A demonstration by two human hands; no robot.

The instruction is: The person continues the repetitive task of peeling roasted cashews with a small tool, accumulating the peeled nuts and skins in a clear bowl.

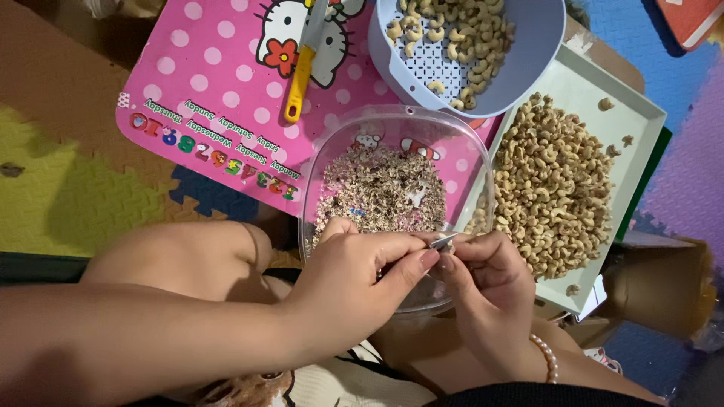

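While the left hand [354,279] pinches a thin metal blade [443,241], the right hand [486,275] curls its fingers around something hidden. At twelve o'clock sits a clear plastic tub [324,166] of flaky husks [381,188]; curved cashews [554,188] heap at two

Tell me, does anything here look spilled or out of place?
A few cashews lie loose on the bare end of the pale green tray, away from the main heap. Otherwise nothing stands out.

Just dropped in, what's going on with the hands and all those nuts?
A person's left hand and right hand meet over a clear bowl of shell scraps, pinching a small blade and something tiny between the fingertips. A tray of cashews lies to the right, a colander with more above it.
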